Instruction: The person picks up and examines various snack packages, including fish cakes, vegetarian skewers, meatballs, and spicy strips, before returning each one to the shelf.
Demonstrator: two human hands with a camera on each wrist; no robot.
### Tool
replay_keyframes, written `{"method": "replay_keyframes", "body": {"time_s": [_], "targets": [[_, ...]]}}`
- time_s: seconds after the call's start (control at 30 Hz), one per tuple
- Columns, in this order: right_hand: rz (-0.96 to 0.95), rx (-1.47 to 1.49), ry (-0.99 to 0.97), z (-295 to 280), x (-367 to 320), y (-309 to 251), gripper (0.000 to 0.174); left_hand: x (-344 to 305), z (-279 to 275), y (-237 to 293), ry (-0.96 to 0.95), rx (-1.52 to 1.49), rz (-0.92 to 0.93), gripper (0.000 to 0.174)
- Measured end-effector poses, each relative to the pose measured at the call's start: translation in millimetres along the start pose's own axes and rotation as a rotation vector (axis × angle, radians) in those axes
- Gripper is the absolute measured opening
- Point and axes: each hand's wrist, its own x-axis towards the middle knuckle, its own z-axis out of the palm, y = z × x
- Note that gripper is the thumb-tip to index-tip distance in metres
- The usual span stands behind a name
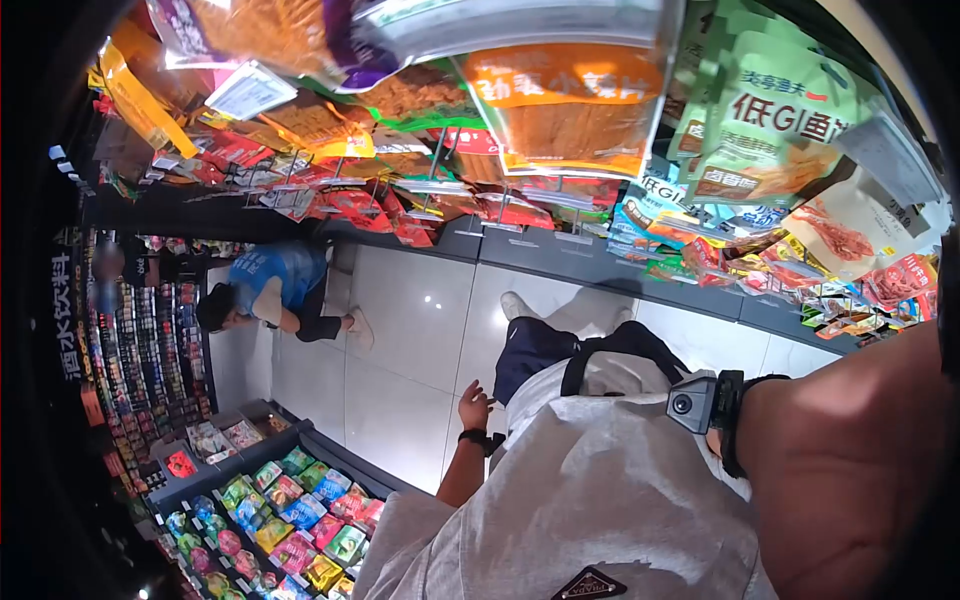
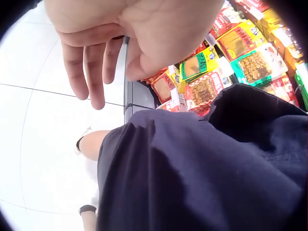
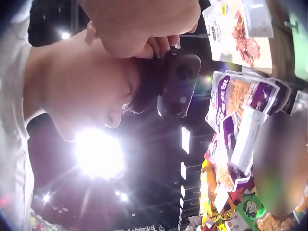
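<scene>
In the head view my left hand [image 1: 475, 408] hangs beside my dark shorts [image 1: 530, 352], touching no goods. The left wrist view shows this hand [image 2: 115, 38] with relaxed fingers hanging over the floor, in front of a low shelf of snack packs [image 2: 202, 89]. My right arm is raised at the right edge of the head view, its hand out of sight there. In the right wrist view my right hand [image 3: 144, 26] is up at my head, fingers curled against a black device [image 3: 180, 84] worn there; the fingertips are partly hidden.
Hanging snack bags [image 1: 570, 100] fill the shelf across the top of the head view. A person in a blue vest [image 1: 275, 275] crouches at the left on the tiled floor [image 1: 400, 310]. A bin of colourful packs [image 1: 300, 510] stands at lower left, near drink shelves [image 1: 150, 350].
</scene>
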Motion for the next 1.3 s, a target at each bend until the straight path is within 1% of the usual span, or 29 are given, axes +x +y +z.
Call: {"method": "replay_keyframes", "body": {"time_s": [0.07,0.13,0.17,0.23,0.27,0.3,0.37,0.4,0.53,0.67,0.7,0.77,0.83,0.87,0.93,0.97,1.07,1.2,1.23,1.3], "targets": [[0.002,-0.007,0.004,25.4,-0.1,0.8,0.042,7.7,-9.2,-1.6,0.003,-0.013,-0.012,0.052],[0.009,-0.027,0.009,41.5,0.2,-1.1,0.042,19.0,-26.2,-6.4,0.018,-0.029,-0.062,0.051],[0.014,-0.035,0.013,33.8,-3.4,-5.8,0.042,26.2,-35.0,-7.9,0.01,0.02,-0.053,0.049],[0.029,-0.043,0.011,58.0,-2.0,-8.1,0.042,43.8,-54.8,-3.0,-0.003,0.012,-0.066,0.05],[0.033,-0.046,0.01,72.4,-1.1,-6.8,0.042,56.5,-63.8,1.1,-0.014,-0.001,-0.07,0.05],[0.035,-0.047,0.009,104.6,3.8,0.2,0.042,66.7,-72.4,8.0,-0.009,-0.022,-0.088,0.05],[0.044,-0.045,0.009,119.2,3.3,-12.0,0.043,86.3,-92.6,20.7,-0.009,0.002,-0.044,0.05],[0.053,-0.041,0.013,145.4,7.4,-5.9,0.043,91.2,-104.5,31.6,-0.016,-0.006,-0.017,0.05],[0.062,-0.065,0.053,170.6,6.1,-22.4,0.043,122.2,-149.5,72.3,0.002,0.01,0.038,0.052],[0.056,-0.13,0.079,175.8,-1.5,-36.5,0.044,162.0,-179.8,87.3,-0.032,0.025,0.032,0.053],[0.06,-0.141,0.084,199.5,1.7,-41.8,0.044,170.7,-186.4,87.1,-0.042,0.021,0.036,0.052],[0.069,-0.162,0.097,226.9,5.2,-51.2,0.044,177.4,-201.6,88.6,-0.054,0.024,0.041,0.052],[0.069,-0.184,0.121,244.8,7.1,-60.7,0.044,186.3,-210.7,94.8,-0.077,0.077,-0.01,0.051],[0.065,-0.191,0.129,241.1,5.4,-61.3,0.045,191.1,-214.9,97.6,-0.081,0.079,-0.003,0.051],[0.067,-0.201,0.135,261.2,7.4,-62.9,0.045,193.7,-222.9,93.8,-0.1,0.1,0.009,0.051],[0.074,-0.205,0.135,260.7,5.3,-64.7,0.045,197.2,-226.7,91.9,-0.087,0.111,0.012,0.05],[0.093,-0.203,0.138,256.5,0.6,-70.8,0.045,191.8,-234.3,94.0,-0.095,0.067,-0.015,0.05],[0.087,-0.209,0.145,273.7,5.3,-69.1,0.046,183.5,-235.2,83.4,-0.097,0.054,-0.054,0.052],[0.088,-0.212,0.148,272.8,4.7,-70.6,0.046,180.4,-231.8,79.4,-0.067,0.053,-0.042,0.049],[0.098,-0.223,0.149,256.2,0.0,-74.4,0.046,166.9,-230.3,72.4,-0.077,0.089,-0.035,0.049]]}}
